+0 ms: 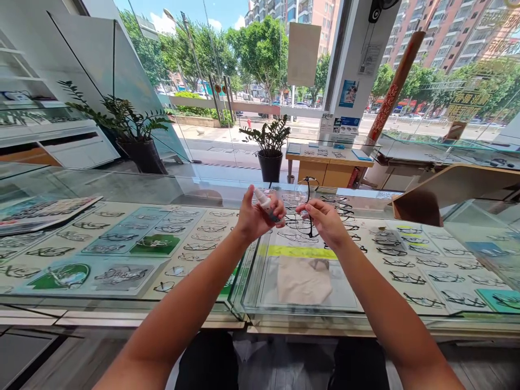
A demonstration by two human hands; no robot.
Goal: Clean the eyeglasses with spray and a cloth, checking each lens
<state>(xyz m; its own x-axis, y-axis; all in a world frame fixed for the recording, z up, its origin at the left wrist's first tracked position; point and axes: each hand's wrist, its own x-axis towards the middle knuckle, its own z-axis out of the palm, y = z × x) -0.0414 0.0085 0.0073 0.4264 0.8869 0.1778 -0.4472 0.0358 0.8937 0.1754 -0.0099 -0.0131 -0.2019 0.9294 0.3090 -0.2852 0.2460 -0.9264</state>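
My left hand (255, 216) is wrapped round a small spray bottle (266, 205) with a white top, its nozzle tilted up and the thumb near the top. To the right of it, my right hand (324, 219) pinches a pair of eyeglasses (309, 189) with a dark frame, held up on edge above the glass counter. Bottle and glasses are apart, a short gap between them. Below the hands, a beige cloth (304, 281) lies on the counter top. Part of the glasses is hidden by my right fingers.
The glass display counter (239, 303) holds rows of eyeglasses (408, 277) on both sides. A brown wooden stand (455, 189) rises at the right, and a printed booklet or tray (49, 211) lies at the left. Potted plants (270, 162) stand beyond the counter.
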